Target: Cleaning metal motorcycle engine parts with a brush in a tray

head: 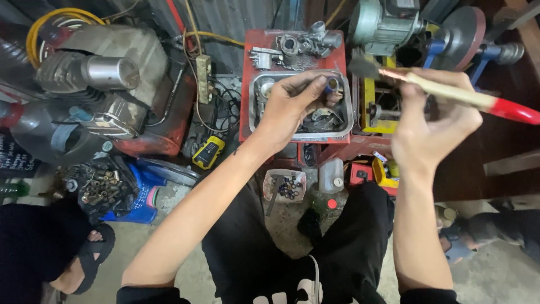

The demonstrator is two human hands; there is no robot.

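My left hand (292,104) pinches a small round metal part (332,84) between thumb and fingers, just above a steel tray (347,128) that holds dark metal pieces. My right hand (430,126) grips a paintbrush (450,93) with a pale wooden shaft and a red handle end. Its dark bristles point left, close to the small part. The tray sits on a red stand (246,84). A grey carburettor body (306,44) lies on the stand behind the tray.
An air compressor (107,84) with a yellow hose fills the left. A grey electric motor (382,22) and grinding wheel (464,31) stand at the top right. On the floor: a tub of small bolts (286,186), a white bottle (331,175), a box of rusty fittings (104,188). Another person's sandalled foot (84,262) is at the lower left.
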